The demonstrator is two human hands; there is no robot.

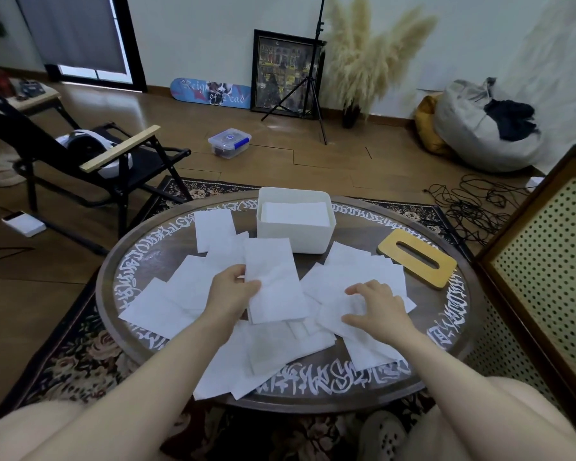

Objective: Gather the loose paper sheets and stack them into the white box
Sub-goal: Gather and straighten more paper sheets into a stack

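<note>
The left hand [235, 289] pinches a small stack of paper sheets [273, 281] by its left edge, collecting as it goes. The right hand [376, 307] lies spread and released on loose sheets [350, 277], likely pinning them for the next pick. The white box [295, 239], some sheets already inside, stands just beyond both grips on the round worktop [453, 334]; its wooden slotted lid [416, 262] lies beyond the right grip.

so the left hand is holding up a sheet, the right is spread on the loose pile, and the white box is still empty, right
Not quite: the white box is not empty. The head view shows sheets already stacked inside it. The rest holds: the left hand holds a paper sheet, and the right hand is spread on the loose sheets.
</note>
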